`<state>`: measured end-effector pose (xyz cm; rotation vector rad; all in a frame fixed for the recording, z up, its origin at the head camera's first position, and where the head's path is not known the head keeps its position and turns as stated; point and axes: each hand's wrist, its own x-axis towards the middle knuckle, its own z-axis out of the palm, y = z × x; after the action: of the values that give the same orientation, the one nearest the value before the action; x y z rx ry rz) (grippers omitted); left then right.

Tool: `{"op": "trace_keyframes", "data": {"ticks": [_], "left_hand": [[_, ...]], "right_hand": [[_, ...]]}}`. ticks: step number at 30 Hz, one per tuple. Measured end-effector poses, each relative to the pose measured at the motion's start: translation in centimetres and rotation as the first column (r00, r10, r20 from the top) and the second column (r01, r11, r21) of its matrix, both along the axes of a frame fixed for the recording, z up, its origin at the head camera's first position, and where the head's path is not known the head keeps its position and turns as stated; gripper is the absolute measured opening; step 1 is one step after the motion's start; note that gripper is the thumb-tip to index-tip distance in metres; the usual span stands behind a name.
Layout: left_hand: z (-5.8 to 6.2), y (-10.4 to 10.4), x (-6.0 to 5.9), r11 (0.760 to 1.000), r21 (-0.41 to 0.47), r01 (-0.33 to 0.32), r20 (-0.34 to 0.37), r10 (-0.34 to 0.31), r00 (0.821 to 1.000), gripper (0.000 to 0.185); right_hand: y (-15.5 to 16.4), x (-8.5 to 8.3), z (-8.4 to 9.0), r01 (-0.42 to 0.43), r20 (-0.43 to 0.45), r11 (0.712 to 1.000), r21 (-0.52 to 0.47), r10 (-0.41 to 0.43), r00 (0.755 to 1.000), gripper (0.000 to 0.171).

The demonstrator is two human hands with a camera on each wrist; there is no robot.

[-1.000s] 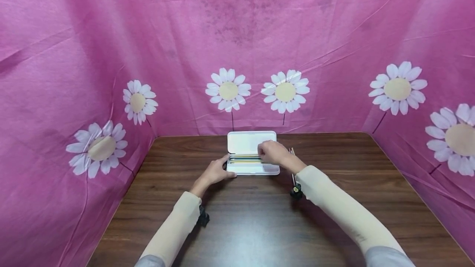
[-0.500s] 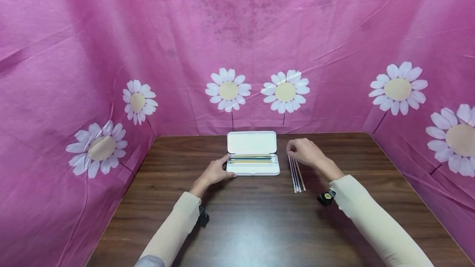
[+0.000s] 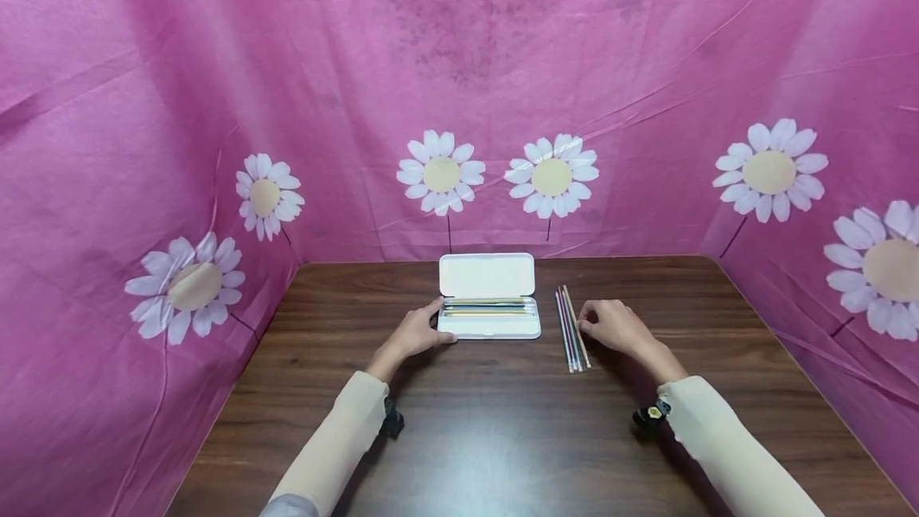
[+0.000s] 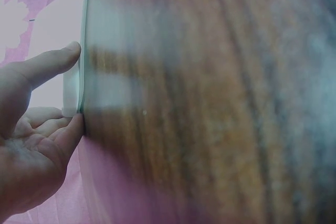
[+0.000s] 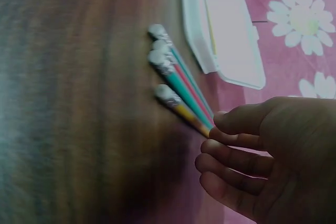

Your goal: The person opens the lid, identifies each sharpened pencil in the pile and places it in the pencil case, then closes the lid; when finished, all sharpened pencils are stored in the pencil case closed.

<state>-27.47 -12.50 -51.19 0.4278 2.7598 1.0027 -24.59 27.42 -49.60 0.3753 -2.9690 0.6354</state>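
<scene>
One open white case (image 3: 488, 297) is lying on the bench (image 3: 502, 421), several pencils inside. Four loose pencils (image 3: 572, 329) are lying just right of the case. The left hand (image 3: 419, 332) is touching the case's left end, fingers relaxed. The right hand (image 3: 610, 325) is resting just right of the loose pencils, fingers loosely curled, holding nothing.

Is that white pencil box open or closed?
Open: the pencil box has its lid swung back, and pencils show inside.

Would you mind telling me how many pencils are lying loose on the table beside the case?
4 pencils lie side by side on the table, between the open white case and the right hand; others stay inside the case.
</scene>
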Motion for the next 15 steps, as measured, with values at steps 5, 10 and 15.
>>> {"op": "trace_keyframes", "data": {"ticks": [5, 10, 15], "left_hand": [[-0.2, 0.0, 0.0, 1.0, 0.007, 0.0, 0.006, 0.0, 1.0, 0.095], [-0.1, 0.1, 0.0, 1.0, 0.002, 0.001, 0.009, -0.001, 1.0, 0.095], [-0.1, 0.0, -0.1, 1.0, 0.001, 0.001, 0.007, -0.001, 1.0, 0.096]], "right_hand": [[0.3, 0.2, -1.3, 0.004, 0.005, 1.0, -0.025, -0.004, 1.0, 0.011], [1.3, -0.8, -3.5, 0.053, 0.041, 0.999, -0.006, -0.053, 0.998, 0.011], [0.6, -0.2, -2.4, 0.124, 0.094, 0.992, 0.01, -0.124, 0.988, 0.017]]}}
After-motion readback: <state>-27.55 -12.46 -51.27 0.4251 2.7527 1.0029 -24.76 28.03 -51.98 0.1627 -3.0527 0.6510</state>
